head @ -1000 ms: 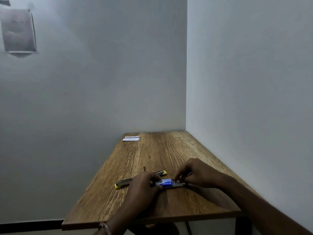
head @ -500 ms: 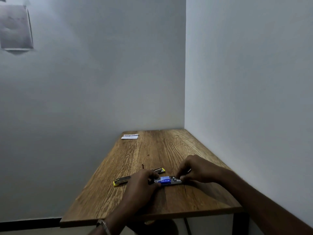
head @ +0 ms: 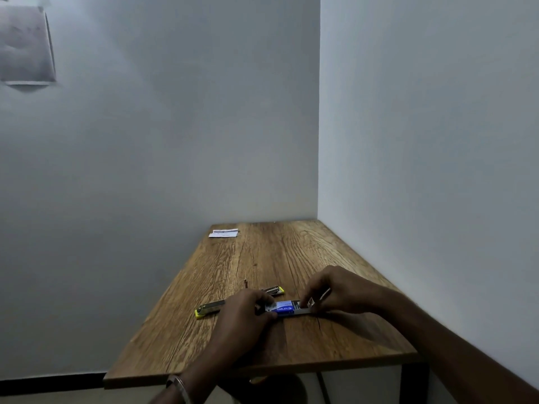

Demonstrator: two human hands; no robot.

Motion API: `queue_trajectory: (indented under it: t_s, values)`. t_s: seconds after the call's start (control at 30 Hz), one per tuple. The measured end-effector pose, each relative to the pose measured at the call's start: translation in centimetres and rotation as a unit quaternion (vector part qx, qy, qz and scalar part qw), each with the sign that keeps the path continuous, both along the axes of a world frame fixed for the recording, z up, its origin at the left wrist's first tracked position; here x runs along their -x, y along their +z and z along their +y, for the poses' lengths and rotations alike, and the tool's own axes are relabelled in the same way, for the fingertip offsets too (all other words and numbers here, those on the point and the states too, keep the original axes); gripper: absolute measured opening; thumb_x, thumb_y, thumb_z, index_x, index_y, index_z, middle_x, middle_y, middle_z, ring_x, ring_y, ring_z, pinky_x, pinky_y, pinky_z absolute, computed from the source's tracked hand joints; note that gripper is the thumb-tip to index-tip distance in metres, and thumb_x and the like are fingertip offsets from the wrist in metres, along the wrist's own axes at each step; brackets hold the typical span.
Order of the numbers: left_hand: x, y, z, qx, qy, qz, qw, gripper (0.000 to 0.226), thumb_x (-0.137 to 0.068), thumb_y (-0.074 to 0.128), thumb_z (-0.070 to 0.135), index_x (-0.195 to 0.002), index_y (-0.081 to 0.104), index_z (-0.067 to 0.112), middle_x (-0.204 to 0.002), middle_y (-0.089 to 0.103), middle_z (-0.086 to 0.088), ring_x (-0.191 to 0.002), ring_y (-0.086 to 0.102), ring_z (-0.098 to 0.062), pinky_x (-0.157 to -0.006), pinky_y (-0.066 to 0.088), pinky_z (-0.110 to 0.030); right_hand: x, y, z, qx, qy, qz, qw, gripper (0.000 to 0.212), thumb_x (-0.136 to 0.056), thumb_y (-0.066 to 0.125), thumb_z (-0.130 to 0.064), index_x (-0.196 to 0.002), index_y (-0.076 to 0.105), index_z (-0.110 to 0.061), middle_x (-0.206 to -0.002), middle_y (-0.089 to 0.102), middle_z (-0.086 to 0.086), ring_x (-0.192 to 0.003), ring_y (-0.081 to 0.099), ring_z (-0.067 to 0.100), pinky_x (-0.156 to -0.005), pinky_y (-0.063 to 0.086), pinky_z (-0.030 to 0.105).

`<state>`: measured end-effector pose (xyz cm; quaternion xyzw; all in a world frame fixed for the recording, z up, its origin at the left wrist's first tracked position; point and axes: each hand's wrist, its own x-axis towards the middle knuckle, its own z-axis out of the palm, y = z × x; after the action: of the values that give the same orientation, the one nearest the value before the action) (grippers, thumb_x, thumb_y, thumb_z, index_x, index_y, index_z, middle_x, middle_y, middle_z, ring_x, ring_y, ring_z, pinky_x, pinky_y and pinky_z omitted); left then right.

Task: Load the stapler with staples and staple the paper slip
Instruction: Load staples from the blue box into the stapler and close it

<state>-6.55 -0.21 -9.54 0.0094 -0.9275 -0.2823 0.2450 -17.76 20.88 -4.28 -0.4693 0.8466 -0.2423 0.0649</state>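
Both hands are down on the wooden table, working at a small blue staple box that lies flat near the table's front edge. The left hand covers the box's left end, fingers curled over and pinching that end against the wood, thumb tucked at the near side. A bracelet shows at that wrist, low by the table's front edge. The right hand is at the box's right end, its fingers bunched close together in a pinch over the grey, opened end of the box; something pale and thin sticks out between those fingertips, but it is too small to say what it is. Neither hand is spread; both are closed down on the box.

The stapler lies just behind and to the left of the box, swung open: its long metal arm with a yellow tip stretches out to the left past the left hand, and a second yellow-tipped part shows just behind the box, between the two hands. The middle of it is hidden by the left hand. A tiny dark bit stands on the wood just behind the stapler.

The paper slip rests well apart from the box, at the table's far left corner, flat, close to the wall.
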Motion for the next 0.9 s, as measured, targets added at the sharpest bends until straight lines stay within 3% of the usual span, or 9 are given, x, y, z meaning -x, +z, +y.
queue_trajectory:
  t_s: [0.13,0.33,0.5,0.7,0.9]
  values:
    - [0.06,-0.04,-0.04,0.003,0.002,0.001,1.0,0.029,-0.085,0.072,0.03,-0.114,0.068,0.029,-0.113,0.067,0.012,-0.093,0.057,0.002,-0.085,0.05,-0.019,0.29,-0.07,-0.05,0.011,-0.005,-0.029,1.0,0.019,-0.088,0.072,-0.008,-0.104,0.077,-0.017,-0.095,0.071,-0.017,-0.095,0.067,0.001,-0.08,0.055,0.018]
    - [0.05,0.0,0.0,0.002,0.004,-0.006,1.0,0.03,-0.085,0.072,0.03,-0.114,0.067,0.029,-0.113,0.067,0.012,-0.096,0.059,0.0,-0.088,0.052,-0.024,0.41,-0.01,-0.12,0.002,-0.014,-0.078,0.997,0.012,-0.088,0.073,-0.013,-0.097,0.077,-0.019,-0.103,0.074,-0.005,-0.101,0.067,0.006,-0.09,0.057,0.027]
    - [-0.02,0.14,0.05,0.001,0.006,-0.008,1.0,0.03,-0.086,0.071,0.03,-0.116,0.067,0.028,-0.114,0.067,0.011,-0.096,0.059,0.0,-0.089,0.053,-0.027,0.22,0.07,-0.18,0.019,-0.024,-0.117,0.993,0.009,-0.089,0.071,-0.012,-0.095,0.076,-0.016,-0.093,0.074,-0.008,-0.089,0.069,0.0,-0.075,0.052,0.015]
    - [-0.19,0.25,0.12,0.001,0.002,-0.012,1.0,0.031,-0.086,0.071,0.03,-0.117,0.067,0.027,-0.115,0.067,0.01,-0.098,0.06,-0.002,-0.091,0.053,-0.029,0.03,-0.06,-0.38,0.0,-0.039,-0.101,0.994,0.009,-0.091,0.069,-0.015,-0.093,0.074,-0.021,-0.097,0.074,-0.005,-0.091,0.068,0.005,-0.073,0.051,0.017]
    - [-0.28,0.33,0.21,0.006,0.001,-0.01,1.0,0.032,-0.087,0.07,0.029,-0.118,0.066,0.027,-0.116,0.066,0.01,-0.096,0.059,0.0,-0.089,0.053,-0.024,0.03,-0.23,-0.21,0.121,-0.025,-0.13,0.984,0.009,-0.092,0.066,-0.011,-0.098,0.071,-0.015,-0.101,0.074,0.003,-0.092,0.07,0.006,-0.075,0.055,0.018]
